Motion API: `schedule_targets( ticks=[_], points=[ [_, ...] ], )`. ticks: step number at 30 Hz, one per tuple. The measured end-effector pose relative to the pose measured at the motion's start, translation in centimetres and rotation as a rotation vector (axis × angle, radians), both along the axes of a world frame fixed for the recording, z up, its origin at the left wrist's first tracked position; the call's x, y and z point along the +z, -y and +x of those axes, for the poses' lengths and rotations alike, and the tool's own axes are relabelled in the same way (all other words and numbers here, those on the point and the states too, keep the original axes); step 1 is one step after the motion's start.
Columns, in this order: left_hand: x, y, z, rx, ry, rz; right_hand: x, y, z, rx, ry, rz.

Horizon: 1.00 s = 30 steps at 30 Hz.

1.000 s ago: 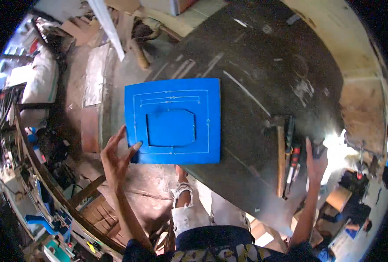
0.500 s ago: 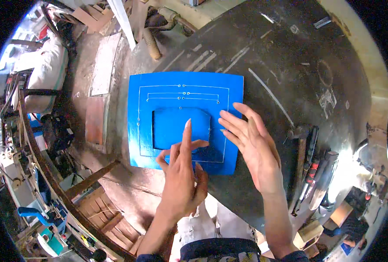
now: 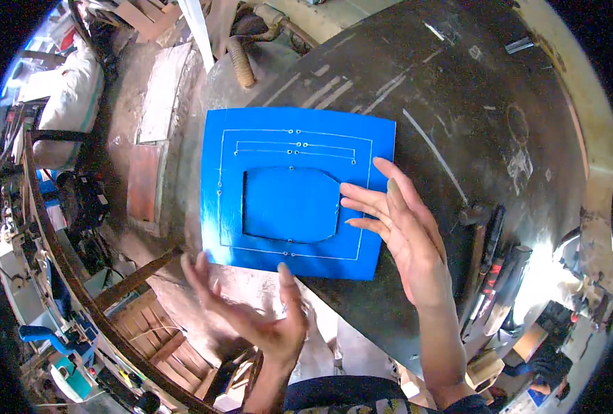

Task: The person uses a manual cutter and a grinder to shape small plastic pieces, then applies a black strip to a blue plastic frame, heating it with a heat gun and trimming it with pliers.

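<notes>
A blue square panel [image 3: 216,148] lies on a dark tabletop, its lower edge nearest me. Thin pale lines and small holes mark its face, and a cut outline with angled right corners frames its middle piece [image 3: 289,203]. My right hand [image 3: 406,234] is over the panel's right edge, fingers stretched toward the cut outline and apart; whether the fingertips touch is unclear. Below the panel's lower left edge, my left hand [image 3: 251,314] is raised with fingers and thumb spread, slightly blurred, holding nothing.
The dark tabletop [image 3: 451,103] carries scratches and pale streaks. To its right lie several hand tools [image 3: 489,276] with dark handles. A ribbed hose [image 3: 239,62] is at the far side. A white sack [image 3: 72,100] and a rusty metal frame [image 3: 137,279] are on the left.
My left hand has moved from pointing over the panel's middle to below its lower left edge, and its fingers have spread. My right hand stays near the right edge.
</notes>
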<state>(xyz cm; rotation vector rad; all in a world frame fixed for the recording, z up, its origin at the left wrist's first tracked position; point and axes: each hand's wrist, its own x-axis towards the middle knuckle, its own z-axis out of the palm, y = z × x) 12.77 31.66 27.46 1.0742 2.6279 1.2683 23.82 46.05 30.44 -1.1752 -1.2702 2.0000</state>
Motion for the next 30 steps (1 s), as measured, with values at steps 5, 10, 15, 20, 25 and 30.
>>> schedule_targets(
  ticks=[5,10,15,20,25,30],
  points=[
    [-2.7,2.4,1.0,0.143,0.359,-0.080,0.0,-0.4,0.0,0.047,-0.014,-0.001],
    [-5.3,2.2,1.8,0.081,0.478,0.247,-0.1,1.7,-0.5,-0.060,-0.088,-0.107],
    [-5.6,1.7,2.2,-0.030,0.464,0.235,-0.7,4.7,1.8,-0.205,-0.173,-0.294],
    [-6.0,5.6,-6.0,-0.179,-0.339,-0.363,1.4,7.9,5.1,-0.114,0.090,0.111],
    [-3.6,2.1,-13.0,-0.524,-0.313,-0.590,1.3,6.2,16.5,-0.452,0.818,0.590],
    [-1.6,-5.1,-16.2,-0.976,-0.102,-0.648,0.6,3.9,23.8,-0.282,1.214,0.886]
  ],
)
